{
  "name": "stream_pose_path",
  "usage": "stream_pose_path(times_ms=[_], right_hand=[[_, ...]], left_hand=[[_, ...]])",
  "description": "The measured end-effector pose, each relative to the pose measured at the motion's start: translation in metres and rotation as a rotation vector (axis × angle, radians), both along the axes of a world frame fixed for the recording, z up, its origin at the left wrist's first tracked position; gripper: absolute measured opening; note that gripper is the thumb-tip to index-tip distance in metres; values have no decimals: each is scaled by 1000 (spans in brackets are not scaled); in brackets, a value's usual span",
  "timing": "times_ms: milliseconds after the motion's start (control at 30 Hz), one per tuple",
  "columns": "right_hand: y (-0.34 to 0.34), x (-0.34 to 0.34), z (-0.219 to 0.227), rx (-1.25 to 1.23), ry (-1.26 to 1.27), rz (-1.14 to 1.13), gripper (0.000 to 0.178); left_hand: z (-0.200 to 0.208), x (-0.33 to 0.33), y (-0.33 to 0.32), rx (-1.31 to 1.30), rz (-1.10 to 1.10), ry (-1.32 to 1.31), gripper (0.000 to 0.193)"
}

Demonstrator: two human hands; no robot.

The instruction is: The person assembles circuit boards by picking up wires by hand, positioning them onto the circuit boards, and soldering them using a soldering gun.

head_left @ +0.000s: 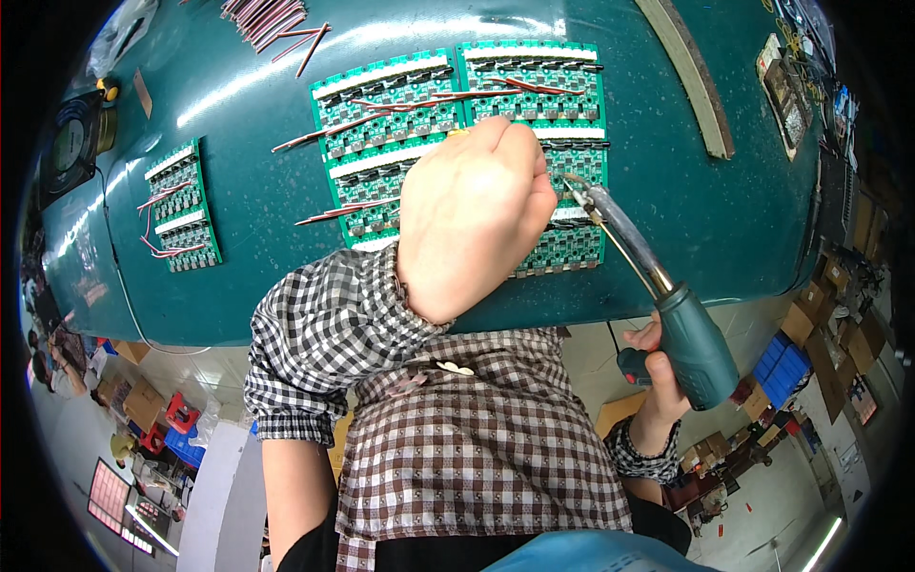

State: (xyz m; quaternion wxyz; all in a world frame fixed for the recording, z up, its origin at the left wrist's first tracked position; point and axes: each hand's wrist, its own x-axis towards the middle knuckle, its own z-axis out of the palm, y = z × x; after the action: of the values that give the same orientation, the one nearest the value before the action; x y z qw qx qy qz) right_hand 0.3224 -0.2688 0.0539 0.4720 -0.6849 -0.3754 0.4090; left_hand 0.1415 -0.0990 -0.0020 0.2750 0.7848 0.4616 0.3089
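My left hand [477,210] is closed in a fist over the middle of two green circuit board panels, and its fingertips and anything in them are hidden. My right hand [664,389] grips a green-handled soldering gun [701,348]. The gun's metal tip reaches up and left to the right panel [534,69], close beside my left fist; whether it touches the board I cannot tell. The left panel [381,138] lies against the right one. Red, black and white wires [329,132] lie across the boards, some sticking out past the left edge.
A smaller wired board [195,210] rests on the green table at left, near a round black fan [71,143]. Loose wires [265,21] are piled at the far edge. A wooden strip [691,81] and a stained tray [783,100] lie at right.
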Motion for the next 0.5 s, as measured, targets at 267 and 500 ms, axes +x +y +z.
stream_pose_path(times_ms=[267,500], right_hand=[[5,2,3,-26,5,-2,55],[4,22,-2,197,107,-174,48]], left_hand=[[-1,2,1,2,5,5,12],[12,1,-3,-24,-9,47,10]])
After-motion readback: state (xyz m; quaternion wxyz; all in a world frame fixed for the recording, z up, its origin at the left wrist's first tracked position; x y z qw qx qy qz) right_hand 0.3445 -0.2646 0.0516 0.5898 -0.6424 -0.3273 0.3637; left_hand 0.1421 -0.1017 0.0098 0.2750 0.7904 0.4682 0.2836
